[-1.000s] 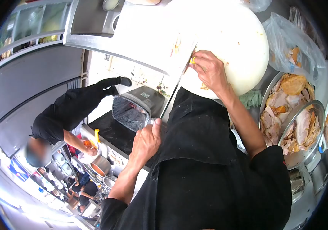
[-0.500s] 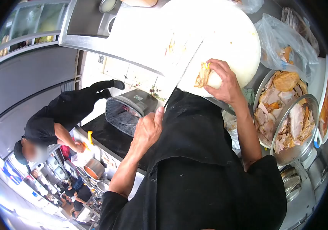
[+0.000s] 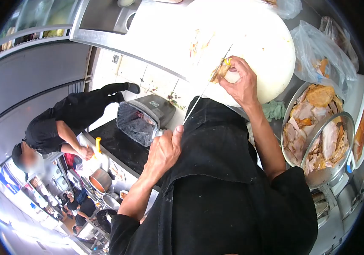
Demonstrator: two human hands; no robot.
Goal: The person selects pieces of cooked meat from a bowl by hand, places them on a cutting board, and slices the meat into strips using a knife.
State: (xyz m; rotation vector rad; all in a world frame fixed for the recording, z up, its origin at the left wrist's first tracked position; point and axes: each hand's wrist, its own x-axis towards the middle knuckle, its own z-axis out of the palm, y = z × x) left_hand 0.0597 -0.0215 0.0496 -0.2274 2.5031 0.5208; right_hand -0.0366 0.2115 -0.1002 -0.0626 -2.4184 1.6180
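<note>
My left hand (image 3: 163,152) is wrapped round the handle of a long, thin knife (image 3: 196,102), whose blade slants up over the edge of the board. My right hand (image 3: 242,83) pinches a small piece of browned cooked meat (image 3: 219,73) between thumb and fingers, on or just above a round white cutting board (image 3: 271,55). The blade runs right against the meat; whether it has cut in cannot be made out. Something small and yellow shows at the right fingertips. A few meat scraps (image 3: 199,44) lie left of the blade.
To the right stands a metal bowl (image 3: 284,127) of sliced cooked meat, with a clear round lid (image 3: 348,127) leaning over it. A plastic bag (image 3: 313,46) lies behind. A lined bin (image 3: 137,123) stands on the left, and a co-worker in black (image 3: 65,121) works farther left.
The knife blade and the meat have come together; before, the blade lay to the left of the meat. My right hand has turned the piece and moved it slightly left and up.
</note>
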